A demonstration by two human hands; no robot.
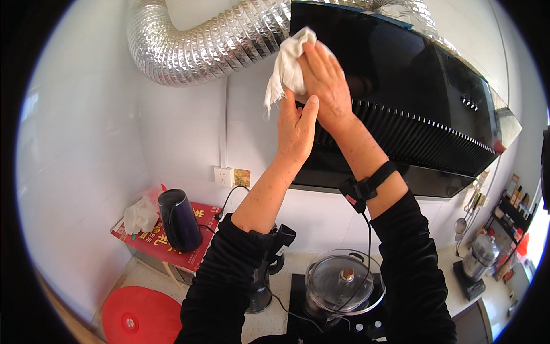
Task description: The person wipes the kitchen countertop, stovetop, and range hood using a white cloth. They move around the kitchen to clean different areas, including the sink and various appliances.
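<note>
My right hand presses a white cloth against the upper left part of a black glossy range hood. The fingers lie flat together over the cloth, which hangs down on their left side. Just below, my left hand is raised with thumb and fingers apart; its fingertips are at the cloth's lower edge, and whether they touch it cannot be told. The hood's ribbed vent section is to the right of both hands. A silver corrugated duct runs behind the hood's left side.
Below stand a lidded pot on a black cooktop, a dark electric kettle on a red box, and a red round lid. At the right are a spice rack and a metal container. Cables hang from my forearms.
</note>
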